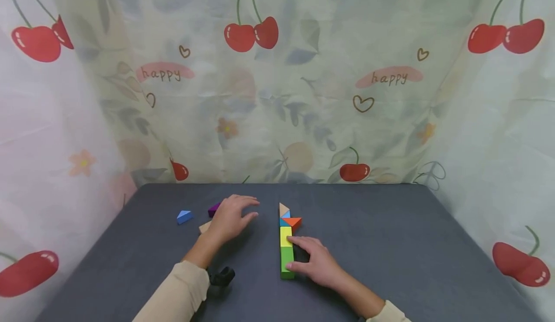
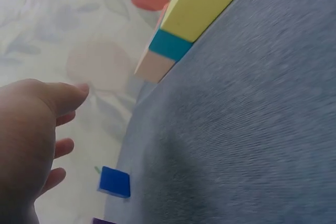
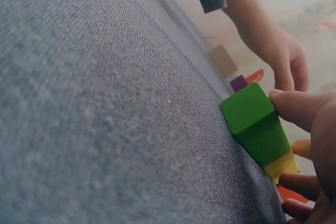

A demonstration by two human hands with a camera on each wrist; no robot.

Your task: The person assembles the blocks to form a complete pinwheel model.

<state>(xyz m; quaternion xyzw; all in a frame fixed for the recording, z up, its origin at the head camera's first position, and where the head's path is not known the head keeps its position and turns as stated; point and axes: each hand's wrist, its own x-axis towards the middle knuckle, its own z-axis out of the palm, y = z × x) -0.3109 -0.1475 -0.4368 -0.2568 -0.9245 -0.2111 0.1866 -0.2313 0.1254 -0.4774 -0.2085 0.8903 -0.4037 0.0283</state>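
A straight row of blocks runs away from me. It has a green block [image 1: 287,257] at the near end, a yellow block [image 1: 285,233], blue pieces [image 1: 284,221], an orange triangular block [image 1: 294,222] to the right side and a tan pointed block [image 1: 284,209] at the far end. My right hand [image 1: 318,262] touches the row from the right, thumb on the green block and a forefinger on the yellow one. My left hand [image 1: 231,220] hovers left of the row, fingers extended and apart, holding nothing.
Left of the row are a blue triangular block [image 1: 184,217], a purple block [image 1: 214,209] and a tan block [image 1: 204,227], the last two partly hidden by my left hand. The dark grey table [image 1: 373,230] backs onto a cherry-print curtain [image 1: 303,95].
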